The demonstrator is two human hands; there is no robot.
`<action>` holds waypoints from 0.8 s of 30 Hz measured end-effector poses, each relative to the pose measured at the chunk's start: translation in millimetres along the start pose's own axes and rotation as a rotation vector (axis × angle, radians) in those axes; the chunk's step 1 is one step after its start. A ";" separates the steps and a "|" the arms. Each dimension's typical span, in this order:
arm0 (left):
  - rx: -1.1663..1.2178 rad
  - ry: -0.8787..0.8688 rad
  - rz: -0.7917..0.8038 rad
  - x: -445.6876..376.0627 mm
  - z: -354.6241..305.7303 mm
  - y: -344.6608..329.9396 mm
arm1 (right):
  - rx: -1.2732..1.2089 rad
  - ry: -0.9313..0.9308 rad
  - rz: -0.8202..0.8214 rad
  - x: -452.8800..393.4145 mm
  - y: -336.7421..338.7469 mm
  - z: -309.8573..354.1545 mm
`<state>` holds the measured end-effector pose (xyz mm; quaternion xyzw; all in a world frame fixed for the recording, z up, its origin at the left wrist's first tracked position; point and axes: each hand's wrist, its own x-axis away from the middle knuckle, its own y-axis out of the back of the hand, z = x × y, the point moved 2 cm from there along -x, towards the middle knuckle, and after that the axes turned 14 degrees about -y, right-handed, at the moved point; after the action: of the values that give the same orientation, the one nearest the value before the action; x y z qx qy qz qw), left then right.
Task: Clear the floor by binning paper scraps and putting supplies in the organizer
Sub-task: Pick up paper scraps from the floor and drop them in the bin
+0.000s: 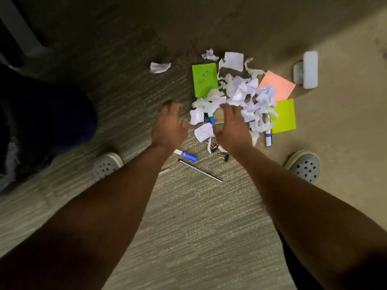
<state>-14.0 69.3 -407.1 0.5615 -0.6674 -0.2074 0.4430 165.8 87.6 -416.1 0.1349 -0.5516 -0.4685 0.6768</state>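
A heap of torn white paper scraps (243, 95) lies on the carpet, mixed with a green sticky pad (205, 79), a pink pad (277, 85) and a yellow-green pad (284, 116). Among them lie a blue-white marker (186, 154), another marker (268, 138), a green-capped marker (211, 119), a thin pen (200, 171) and binder clips (223, 156). My left hand (169, 124) hovers just left of the heap, fingers loosely spread, holding nothing. My right hand (230, 126) is over the heap's near edge, fingers extended, empty.
A white stapler-like object (306, 70) lies on the floor at the far right. One stray scrap (159, 67) sits apart at the far left. My two shoes (106, 165) (304, 165) flank the mess. A dark shape (48, 118) fills the left side.
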 end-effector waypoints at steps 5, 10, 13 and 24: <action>-0.324 -0.148 0.066 -60.9 43.0 -5.5 | 0.012 -0.049 -0.086 -35.4 -27.2 10.1; -0.370 -0.066 0.087 -124.4 68.3 -4.6 | 0.126 -0.012 -0.129 -61.9 -44.5 24.4; -0.305 -0.054 0.183 -141.0 72.9 -13.0 | 0.168 -0.029 -0.155 -68.5 -51.7 29.1; -0.106 -0.254 0.164 -57.4 41.2 -50.0 | 0.300 0.003 -0.117 -76.2 -47.4 50.6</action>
<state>-21.0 99.7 -487.9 0.4503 -0.7497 -0.2749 0.3996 102.2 139.3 -478.6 0.2668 -0.6057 -0.4194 0.6214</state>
